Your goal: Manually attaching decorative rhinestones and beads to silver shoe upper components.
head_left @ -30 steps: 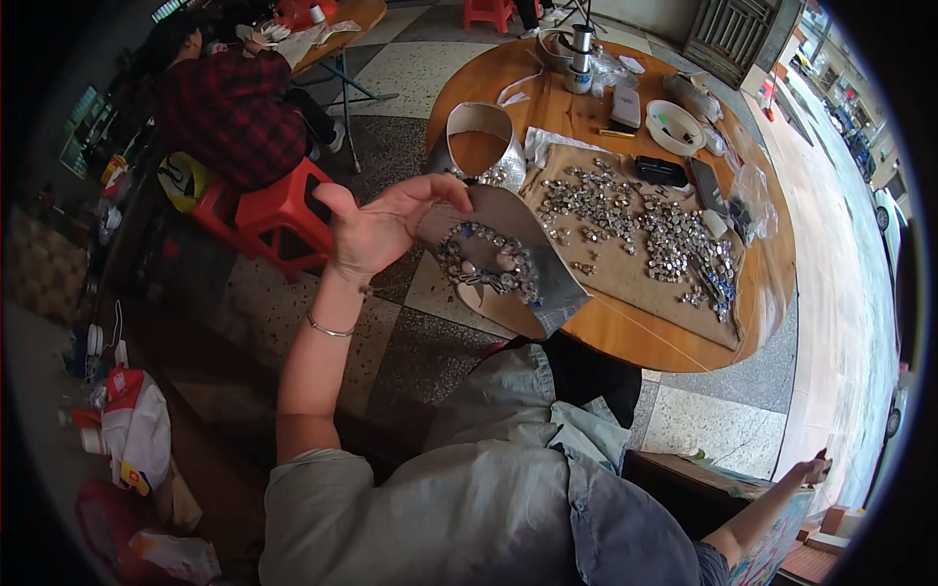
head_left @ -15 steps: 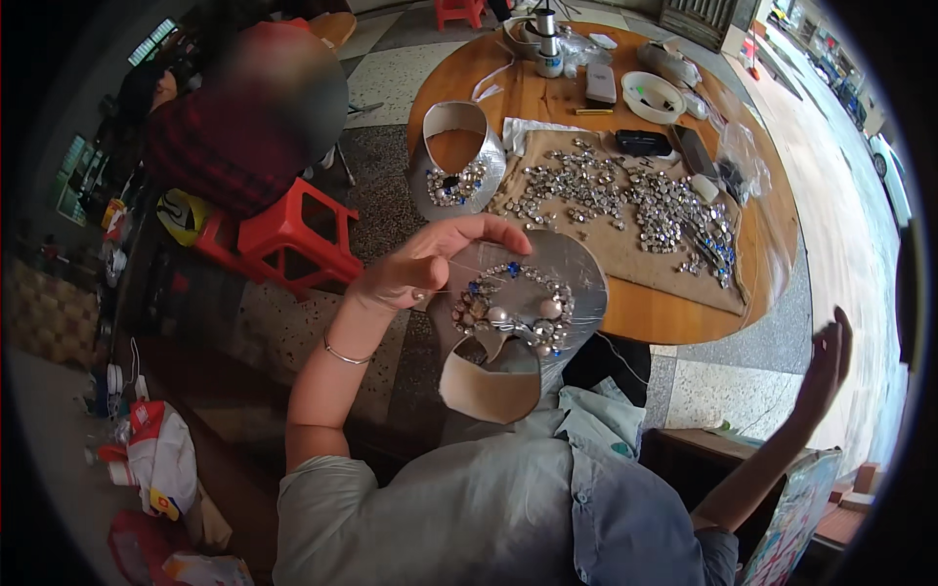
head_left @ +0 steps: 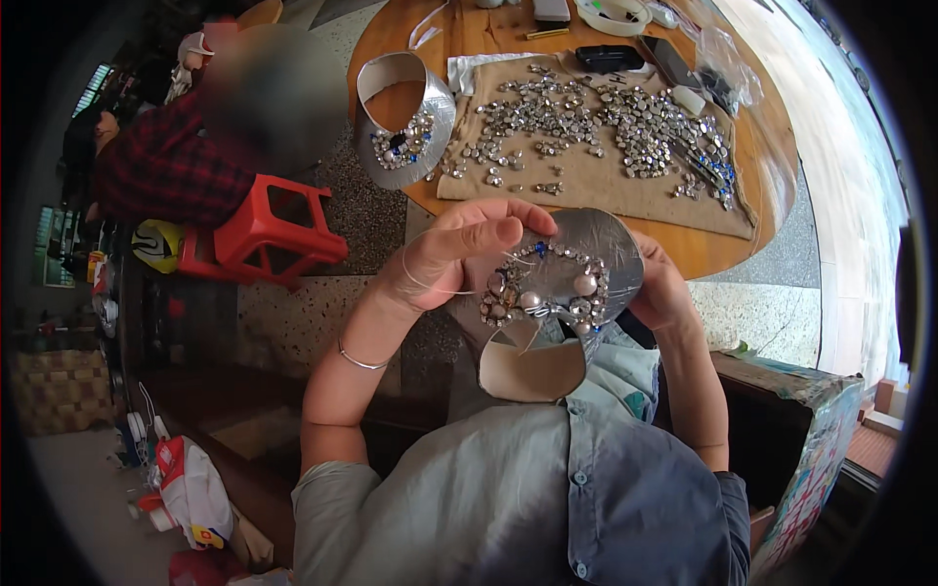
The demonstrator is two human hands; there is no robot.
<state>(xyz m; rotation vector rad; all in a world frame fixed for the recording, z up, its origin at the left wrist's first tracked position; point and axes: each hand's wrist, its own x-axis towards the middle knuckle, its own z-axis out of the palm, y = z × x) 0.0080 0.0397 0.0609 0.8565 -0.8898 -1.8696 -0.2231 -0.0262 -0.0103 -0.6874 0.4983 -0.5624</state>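
The silver shoe upper [head_left: 549,277] with beads is at the centre of the frame, between both hands: the left hand [head_left: 456,250] holds its upper-left edge, the right hand [head_left: 664,285] its right edge, fingertips hidden.

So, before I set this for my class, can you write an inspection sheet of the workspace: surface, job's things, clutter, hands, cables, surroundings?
Surface: round wooden table, with a brown cloth on it.
Job's things: silver piece trimmed with stones and pearls, held off the table; second piece near the table's left edge; loose stones spread on the cloth.
Clutter: phone, black case, plastic bag.
Hands: left hand at the silver piece's upper left; right hand on its right edge.
Cables: white cord at lower left; its use cannot be told.
Surroundings: red stool, person in checked shirt, tiled floor.
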